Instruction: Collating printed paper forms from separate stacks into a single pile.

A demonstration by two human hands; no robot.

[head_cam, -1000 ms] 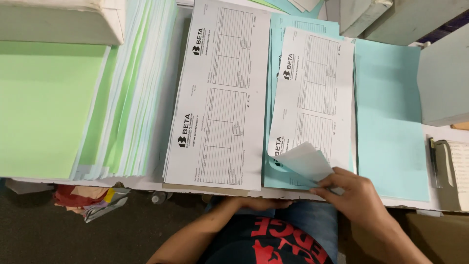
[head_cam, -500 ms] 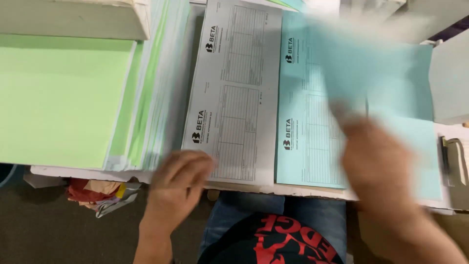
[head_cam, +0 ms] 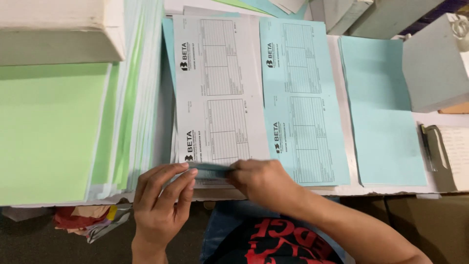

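White form stack [head_cam: 220, 93]: 1; both hands [head_cam: 163, 195] pinching.

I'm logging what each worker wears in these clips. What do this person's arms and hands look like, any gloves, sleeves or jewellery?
Both the left hand and the right hand are bare: no gloves, and no rings or watch show. The forearms are uncovered to the picture's edge, so no sleeve is visible.

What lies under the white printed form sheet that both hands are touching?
Under the white form sheet a stack's edges show beside the left hand and right hand; lower sheets' faces are covered.
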